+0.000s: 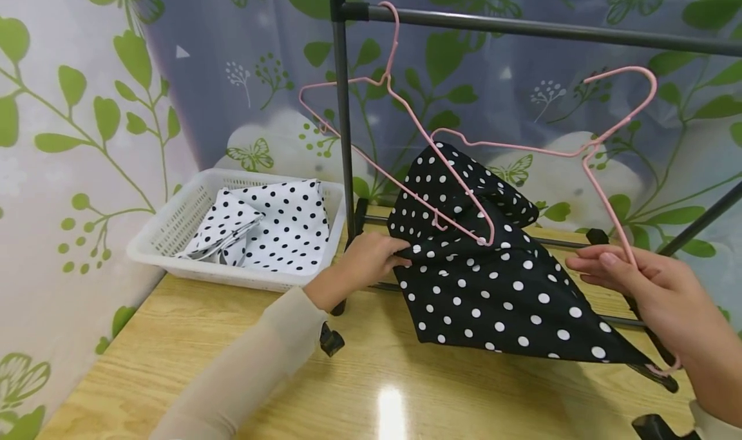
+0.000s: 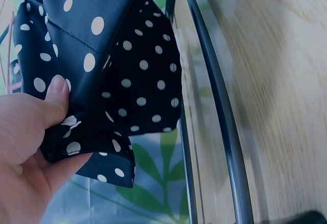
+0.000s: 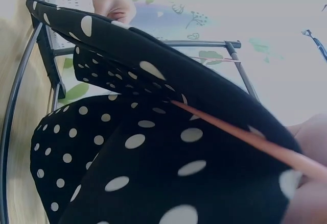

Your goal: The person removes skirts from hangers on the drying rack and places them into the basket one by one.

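A black cloth with white polka dots (image 1: 498, 292) hangs draped over the lower bar of a pink hanger, its folds spreading towards the left. My left hand (image 1: 366, 259) pinches the cloth's left edge between thumb and fingers; the left wrist view shows the thumb on top of the dotted fabric (image 2: 97, 45). At the other end, my right hand (image 1: 666, 292) grips the right side of this pink hanger (image 1: 591, 149), whose hook points up and is off the rail. In the right wrist view the hanger's bar (image 3: 245, 138) runs inside the fold of the cloth.
A second pink hanger (image 1: 390, 79) hangs on the dark rail (image 1: 522, 29) of a rack, overlapping the black cloth in the head view. A white basket (image 1: 156, 237) holding a white cloth with black dots (image 1: 290, 227) stands left on the wooden table (image 1: 324, 388).
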Action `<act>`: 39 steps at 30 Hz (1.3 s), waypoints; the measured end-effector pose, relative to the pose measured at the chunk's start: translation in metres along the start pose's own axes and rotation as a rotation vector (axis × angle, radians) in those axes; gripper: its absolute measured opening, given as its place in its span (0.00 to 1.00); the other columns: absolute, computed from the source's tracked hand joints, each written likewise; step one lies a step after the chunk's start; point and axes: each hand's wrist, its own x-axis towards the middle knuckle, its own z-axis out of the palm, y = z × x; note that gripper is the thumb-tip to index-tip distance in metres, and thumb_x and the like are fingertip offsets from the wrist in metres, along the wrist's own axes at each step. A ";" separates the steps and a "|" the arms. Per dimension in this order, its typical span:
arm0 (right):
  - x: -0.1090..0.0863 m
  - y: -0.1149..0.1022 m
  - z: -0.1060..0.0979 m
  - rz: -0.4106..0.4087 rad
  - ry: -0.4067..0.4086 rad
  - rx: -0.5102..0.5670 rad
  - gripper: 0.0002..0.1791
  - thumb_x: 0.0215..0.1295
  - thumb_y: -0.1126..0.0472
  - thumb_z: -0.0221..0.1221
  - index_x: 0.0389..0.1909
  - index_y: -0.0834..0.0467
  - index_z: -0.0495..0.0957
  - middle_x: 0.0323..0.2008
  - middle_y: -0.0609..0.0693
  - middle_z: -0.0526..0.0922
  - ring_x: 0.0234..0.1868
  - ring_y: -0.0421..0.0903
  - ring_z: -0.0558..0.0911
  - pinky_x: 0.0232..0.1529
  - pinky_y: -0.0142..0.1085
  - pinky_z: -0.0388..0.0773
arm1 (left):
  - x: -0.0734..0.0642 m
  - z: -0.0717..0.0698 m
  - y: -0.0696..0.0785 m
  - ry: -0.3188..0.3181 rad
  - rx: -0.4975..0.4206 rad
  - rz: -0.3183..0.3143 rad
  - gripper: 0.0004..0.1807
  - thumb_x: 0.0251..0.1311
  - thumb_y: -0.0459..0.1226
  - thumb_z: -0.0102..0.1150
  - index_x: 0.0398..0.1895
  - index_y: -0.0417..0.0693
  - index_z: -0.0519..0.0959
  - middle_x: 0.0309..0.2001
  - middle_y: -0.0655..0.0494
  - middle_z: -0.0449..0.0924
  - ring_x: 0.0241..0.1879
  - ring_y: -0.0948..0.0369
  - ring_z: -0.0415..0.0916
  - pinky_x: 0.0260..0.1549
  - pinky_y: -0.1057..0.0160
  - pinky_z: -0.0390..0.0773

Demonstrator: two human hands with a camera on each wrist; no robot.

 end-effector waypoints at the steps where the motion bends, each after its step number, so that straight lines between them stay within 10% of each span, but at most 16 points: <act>1: 0.000 0.000 0.000 -0.006 0.000 0.000 0.17 0.76 0.70 0.42 0.53 0.63 0.79 0.46 0.44 0.86 0.47 0.34 0.84 0.46 0.22 0.76 | 0.000 0.000 -0.003 0.000 0.004 -0.009 0.04 0.61 0.39 0.64 0.36 0.50 0.84 0.31 0.55 0.86 0.28 0.61 0.82 0.24 0.66 0.75; 11: -0.005 0.001 0.000 0.083 0.032 -0.192 0.17 0.77 0.65 0.43 0.54 0.67 0.77 0.45 0.42 0.86 0.46 0.33 0.83 0.44 0.20 0.75 | -0.003 -0.004 -0.014 -0.023 -0.006 -0.009 0.07 0.60 0.41 0.64 0.38 0.49 0.84 0.35 0.56 0.87 0.32 0.60 0.84 0.30 0.62 0.79; 17: -0.002 0.003 0.001 0.095 0.050 -0.148 0.17 0.77 0.64 0.43 0.53 0.68 0.77 0.45 0.42 0.86 0.46 0.34 0.84 0.45 0.21 0.76 | -0.001 -0.007 -0.007 -0.121 -0.023 -0.124 0.20 0.62 0.43 0.62 0.57 0.50 0.78 0.48 0.52 0.84 0.44 0.56 0.83 0.42 0.57 0.79; 27: 0.000 0.010 -0.002 0.154 0.021 -0.082 0.19 0.78 0.59 0.43 0.55 0.66 0.77 0.45 0.42 0.86 0.47 0.32 0.83 0.45 0.19 0.74 | -0.009 -0.004 0.006 -0.080 0.060 -0.110 0.11 0.62 0.40 0.63 0.25 0.47 0.77 0.23 0.56 0.79 0.25 0.59 0.77 0.26 0.60 0.74; 39: 0.012 0.011 0.001 0.178 0.074 0.187 0.14 0.76 0.57 0.46 0.50 0.54 0.79 0.43 0.43 0.87 0.45 0.34 0.84 0.44 0.21 0.76 | -0.014 -0.006 0.034 -0.146 0.001 -0.090 0.13 0.63 0.40 0.62 0.23 0.47 0.76 0.22 0.56 0.79 0.20 0.62 0.73 0.22 0.66 0.70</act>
